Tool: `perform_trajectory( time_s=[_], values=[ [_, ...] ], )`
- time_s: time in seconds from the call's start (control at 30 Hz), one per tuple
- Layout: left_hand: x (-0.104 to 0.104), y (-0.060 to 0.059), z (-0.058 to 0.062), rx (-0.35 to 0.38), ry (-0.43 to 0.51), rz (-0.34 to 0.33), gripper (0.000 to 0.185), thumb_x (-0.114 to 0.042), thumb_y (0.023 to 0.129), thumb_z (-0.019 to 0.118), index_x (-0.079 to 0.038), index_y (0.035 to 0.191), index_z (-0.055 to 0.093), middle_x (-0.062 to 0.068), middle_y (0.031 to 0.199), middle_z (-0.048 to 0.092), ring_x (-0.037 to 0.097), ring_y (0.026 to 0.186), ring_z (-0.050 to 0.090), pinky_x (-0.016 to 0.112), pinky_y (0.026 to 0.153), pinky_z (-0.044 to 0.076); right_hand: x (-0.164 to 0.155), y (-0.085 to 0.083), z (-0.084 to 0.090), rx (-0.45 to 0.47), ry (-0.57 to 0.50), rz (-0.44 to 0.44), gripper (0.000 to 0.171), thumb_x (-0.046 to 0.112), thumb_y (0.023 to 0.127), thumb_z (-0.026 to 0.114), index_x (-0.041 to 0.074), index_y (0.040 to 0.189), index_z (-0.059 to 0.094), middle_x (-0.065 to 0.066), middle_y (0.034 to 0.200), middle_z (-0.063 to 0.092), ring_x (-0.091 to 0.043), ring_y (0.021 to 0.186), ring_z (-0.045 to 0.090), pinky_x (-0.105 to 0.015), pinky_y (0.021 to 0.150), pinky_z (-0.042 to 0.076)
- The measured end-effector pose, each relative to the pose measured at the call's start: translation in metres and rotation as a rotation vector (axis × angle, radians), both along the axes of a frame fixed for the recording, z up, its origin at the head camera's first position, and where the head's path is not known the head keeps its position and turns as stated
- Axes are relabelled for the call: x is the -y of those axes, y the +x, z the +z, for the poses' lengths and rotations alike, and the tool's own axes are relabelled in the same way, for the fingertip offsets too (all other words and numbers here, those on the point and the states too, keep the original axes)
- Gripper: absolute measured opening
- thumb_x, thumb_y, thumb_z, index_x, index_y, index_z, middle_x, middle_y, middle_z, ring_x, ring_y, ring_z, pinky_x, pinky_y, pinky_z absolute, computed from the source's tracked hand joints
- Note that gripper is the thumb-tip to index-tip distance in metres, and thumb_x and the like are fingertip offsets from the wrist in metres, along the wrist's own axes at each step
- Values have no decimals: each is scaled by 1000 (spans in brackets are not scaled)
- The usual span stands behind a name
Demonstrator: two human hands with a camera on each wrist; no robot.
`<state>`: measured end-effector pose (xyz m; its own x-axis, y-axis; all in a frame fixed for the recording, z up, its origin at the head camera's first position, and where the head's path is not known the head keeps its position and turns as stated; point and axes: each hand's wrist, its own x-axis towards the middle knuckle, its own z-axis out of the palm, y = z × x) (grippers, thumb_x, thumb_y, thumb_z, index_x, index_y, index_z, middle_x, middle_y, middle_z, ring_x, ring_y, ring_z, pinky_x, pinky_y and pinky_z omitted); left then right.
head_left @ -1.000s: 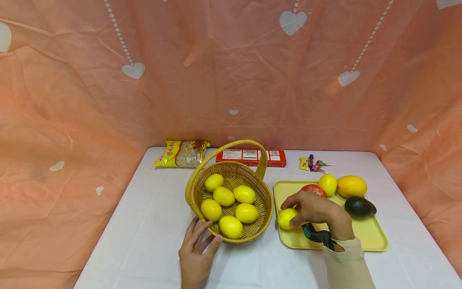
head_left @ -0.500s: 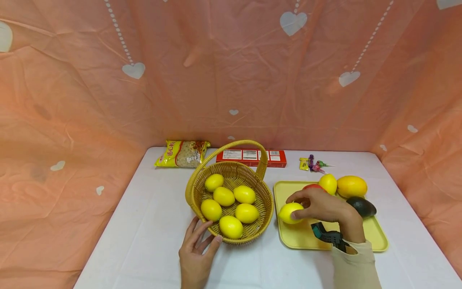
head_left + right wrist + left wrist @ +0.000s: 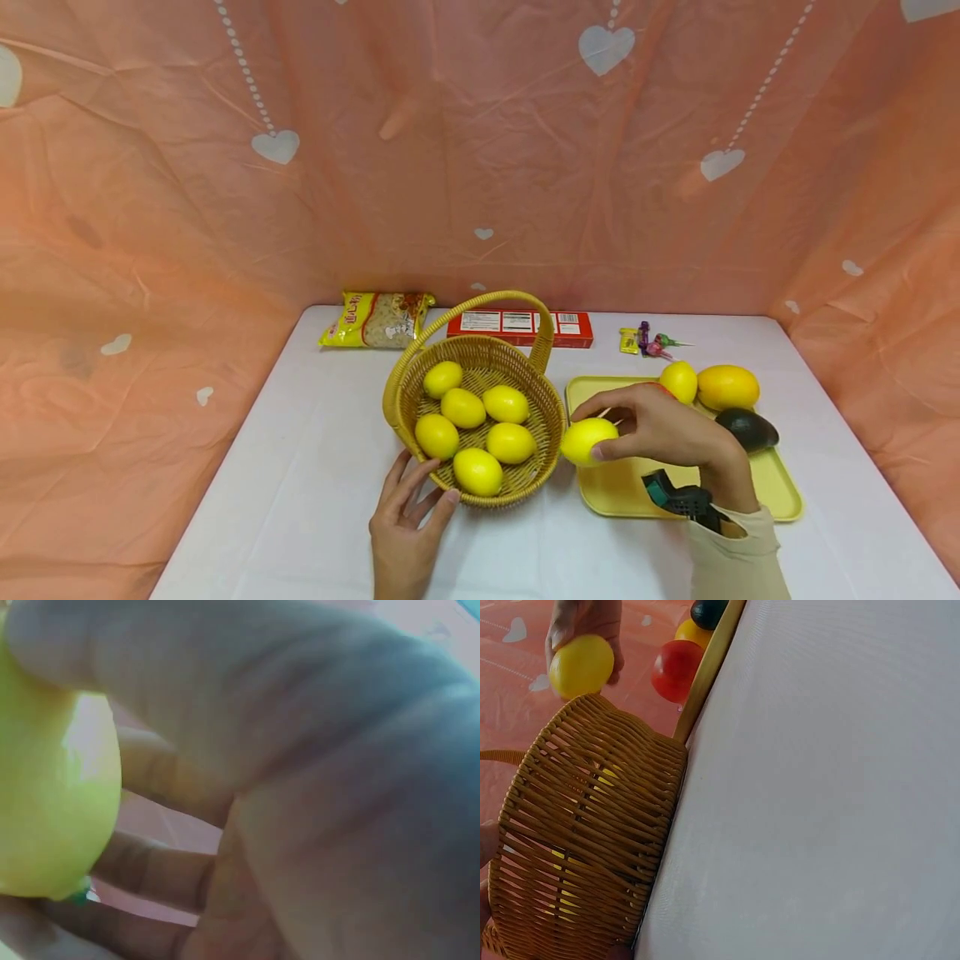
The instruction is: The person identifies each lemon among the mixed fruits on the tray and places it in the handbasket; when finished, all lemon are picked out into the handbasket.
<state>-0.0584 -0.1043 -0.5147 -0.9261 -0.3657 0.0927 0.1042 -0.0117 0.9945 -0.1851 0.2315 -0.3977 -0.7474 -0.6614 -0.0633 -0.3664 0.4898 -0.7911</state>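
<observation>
Against a peach heart-print backdrop, on a white counter (image 3: 315,500), the right hand (image 3: 660,429) grips a lemon (image 3: 587,440) just right of the basket (image 3: 551,417) rim; the left hand (image 3: 405,533), fingers relaxed, steadies the basket.

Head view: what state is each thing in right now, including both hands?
Right hand: grips a lemon, lifted between tray and basket.
Left hand: fingers straight, against the basket rim.
Basket: upright, six lemons inside.
Tray: flat on the table, holds a lemon, a mango and an avocado.
</observation>
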Motion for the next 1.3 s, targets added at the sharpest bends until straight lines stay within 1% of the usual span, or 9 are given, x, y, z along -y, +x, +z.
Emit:
perform_trajectory(
  time_s=[0.17, 0.3, 0.47, 0.6, 0.77, 0.97, 1.07, 1.17, 1.3],
  values=[
    [0, 0, 0, 4, 1, 1, 42, 4, 91, 86, -2, 132, 77, 20, 170, 39, -2, 131, 63, 28, 98, 66, 24, 0, -5, -24, -35, 54, 40, 21, 93, 87, 18, 132, 78, 5, 118, 76, -17, 103, 69, -29, 94, 63],
    [0, 1, 1, -2, 5, 4, 42, 4, 91, 86, -2, 132, 77, 21, 169, 40, -2, 131, 64, 29, 99, 66, 39, 0, -7, -98, -36, 69, 41, 20, 92, 89, 18, 132, 79, 9, 116, 76, -13, 102, 67, -31, 94, 64],
    [-1, 1, 2, -1, 9, 1, 42, 4, 92, 86, -1, 132, 77, 21, 169, 40, -1, 131, 64, 30, 99, 66, 52, 2, -9, -154, -2, 90, 40, 22, 94, 87, 17, 133, 79, 6, 125, 78, -11, 106, 66, -29, 96, 62],
    [-1, 1, 2, 13, 13, 1, 42, 4, 92, 86, -2, 132, 77, 20, 170, 39, -2, 131, 63, 30, 99, 66, 61, 5, -10, -175, 35, 126, 41, 19, 95, 82, 17, 135, 78, 4, 131, 77, -10, 110, 68, -29, 99, 62],
    [0, 1, 3, 15, 9, -1, 42, 4, 92, 86, -2, 133, 76, 20, 170, 39, -2, 132, 63, 29, 100, 66, 71, 8, -11, -183, 72, 161, 41, 20, 97, 80, 17, 137, 77, 2, 134, 77, -10, 110, 67, -29, 95, 63],
    [-2, 1, 3, 4, 12, -1, 42, 4, 92, 86, -1, 133, 77, 20, 170, 40, 3, 132, 64, 29, 99, 66, 85, 10, -19, -170, 115, 173, 39, 20, 94, 85, 21, 133, 79, 10, 128, 77, -6, 112, 66, -34, 106, 61],
    [-2, 1, 4, -12, 9, -3, 42, 3, 92, 86, -1, 133, 76, 22, 169, 40, 2, 132, 64, 28, 98, 66, 96, 13, -23, -157, 113, 182, 39, 18, 93, 86, 22, 132, 80, 12, 124, 78, -3, 108, 66, -32, 104, 61],
    [-2, 2, 3, -23, 4, 1, 42, 4, 92, 86, -1, 133, 76, 23, 169, 40, 3, 132, 65, 28, 98, 66, 110, 15, -27, -171, 104, 198, 39, 16, 94, 86, 22, 132, 80, 13, 120, 78, -1, 101, 65, -26, 95, 61],
    [-1, 1, 2, -22, -5, 0, 42, 3, 93, 85, -2, 133, 77, 24, 169, 39, 4, 132, 65, 28, 98, 66, 124, 18, -28, -199, 91, 212, 38, 16, 96, 84, 17, 133, 79, 9, 120, 79, -1, 100, 65, -22, 92, 59]
  ],
)
